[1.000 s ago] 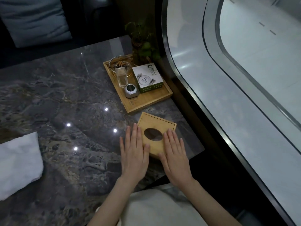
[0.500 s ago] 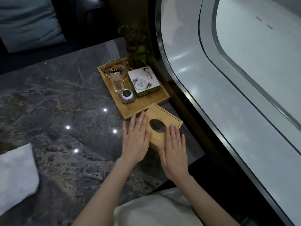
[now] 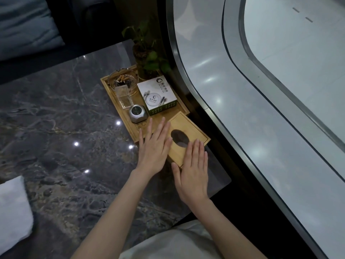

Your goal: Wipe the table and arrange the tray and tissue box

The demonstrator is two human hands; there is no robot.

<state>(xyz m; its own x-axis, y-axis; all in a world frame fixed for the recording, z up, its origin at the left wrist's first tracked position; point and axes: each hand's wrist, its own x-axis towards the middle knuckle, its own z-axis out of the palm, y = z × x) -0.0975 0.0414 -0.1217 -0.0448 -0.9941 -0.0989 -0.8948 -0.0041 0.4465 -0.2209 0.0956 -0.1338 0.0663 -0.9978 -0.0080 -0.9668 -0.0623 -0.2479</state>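
pressing: left hand point(image 3: 154, 146) and right hand point(image 3: 194, 171), both flat with fingers spread, on box point(image 3: 188, 136)
table point(image 3: 56, 118): dark marble
tray point(image 3: 139, 135): touching box
cloth point(image 3: 13, 212): white, left edge

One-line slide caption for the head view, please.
Left hand and right hand, both flat, press the wooden tissue box against the tray.

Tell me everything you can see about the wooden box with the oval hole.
The tissue box looks like light bamboo or wood: flat, rectangular, with a dark oval opening in its framed lid. No tissue shows. It lies turned at an angle near the marble table's right edge, against the tray's near corner. The left hand and right hand rest flat on its near sides.
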